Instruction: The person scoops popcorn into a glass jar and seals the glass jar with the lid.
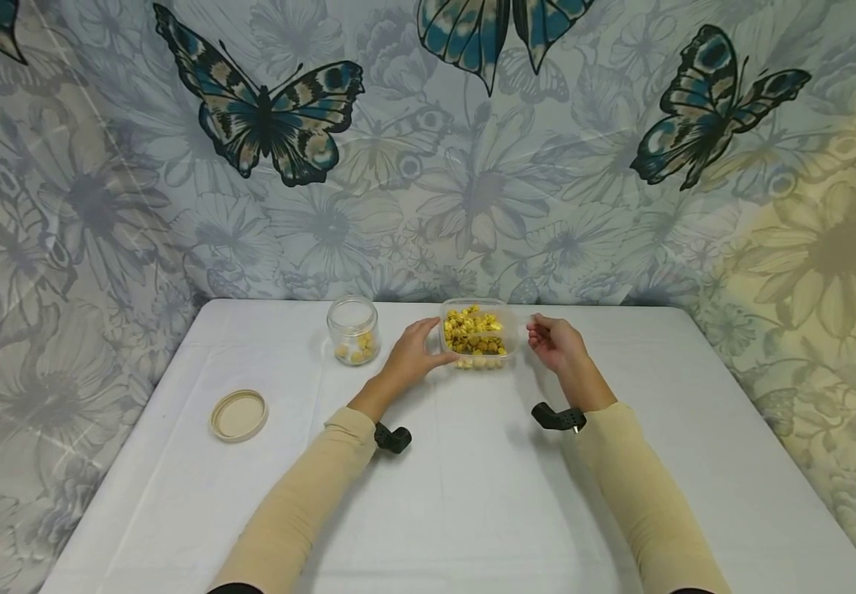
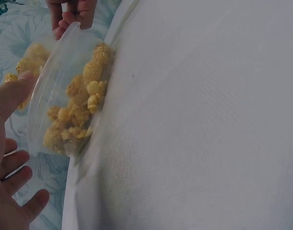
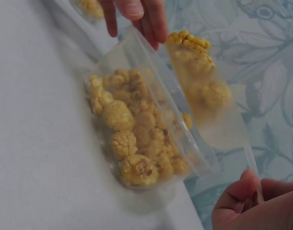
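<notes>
A clear plastic container [image 1: 508,351] full of yellow popcorn [image 1: 465,330] stands near the table's far edge. My left hand [image 1: 416,351] spreads at its left side, thumb near the front rim and fingers relaxed behind; in the left wrist view the thumb overlaps the container. My right hand [image 3: 251,199] pinches the thin handle [image 3: 251,160] of a translucent plastic scoop. Its wide scoop bowl [image 3: 218,124] is tilted over the container's far side, with popcorn showing through it. In the head view the scoop is hard to make out beside my right hand.
Left of the container stands an open glass jar [image 1: 352,318] with a few popcorn pieces at its bottom. A round cream-coloured lid [image 1: 238,416] lies on the white table [image 1: 457,495], nearer and further left. Behind the table hangs a butterfly-patterned cloth [image 1: 472,190].
</notes>
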The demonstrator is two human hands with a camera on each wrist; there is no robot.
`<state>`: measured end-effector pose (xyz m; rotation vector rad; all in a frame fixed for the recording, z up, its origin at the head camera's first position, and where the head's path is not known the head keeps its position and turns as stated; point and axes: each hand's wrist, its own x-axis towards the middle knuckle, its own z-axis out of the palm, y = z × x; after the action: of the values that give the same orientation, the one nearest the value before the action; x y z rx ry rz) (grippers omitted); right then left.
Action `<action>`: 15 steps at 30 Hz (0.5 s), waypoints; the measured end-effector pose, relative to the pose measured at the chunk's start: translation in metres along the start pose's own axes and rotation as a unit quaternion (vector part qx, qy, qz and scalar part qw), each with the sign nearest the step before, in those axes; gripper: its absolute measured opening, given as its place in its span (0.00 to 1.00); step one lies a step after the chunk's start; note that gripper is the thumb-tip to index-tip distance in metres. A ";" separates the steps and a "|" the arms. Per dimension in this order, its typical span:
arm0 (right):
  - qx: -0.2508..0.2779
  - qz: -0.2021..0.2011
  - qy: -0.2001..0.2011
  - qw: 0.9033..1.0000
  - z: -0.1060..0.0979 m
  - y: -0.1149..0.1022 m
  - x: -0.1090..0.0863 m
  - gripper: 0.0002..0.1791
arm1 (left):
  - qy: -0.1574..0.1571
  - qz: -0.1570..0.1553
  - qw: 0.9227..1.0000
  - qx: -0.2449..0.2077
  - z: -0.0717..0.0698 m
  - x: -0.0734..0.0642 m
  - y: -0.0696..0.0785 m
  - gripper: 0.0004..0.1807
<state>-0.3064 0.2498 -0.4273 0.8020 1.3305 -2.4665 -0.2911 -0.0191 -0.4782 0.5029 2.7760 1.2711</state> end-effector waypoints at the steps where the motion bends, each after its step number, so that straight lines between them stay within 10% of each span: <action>1: 0.001 -0.001 -0.003 1.000 0.000 0.000 0.000 0.08 | -0.001 0.003 1.000 0.005 -0.001 -0.001 0.000 0.47; 15: 0.010 -0.014 -0.028 0.999 0.010 -0.002 -0.004 0.07 | 0.014 0.013 1.000 0.018 -0.021 -0.004 0.004 0.46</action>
<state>-0.3080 0.2423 -0.4193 0.7182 1.3082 -2.5081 -0.2901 -0.0331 -0.4616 0.5287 2.8290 1.2457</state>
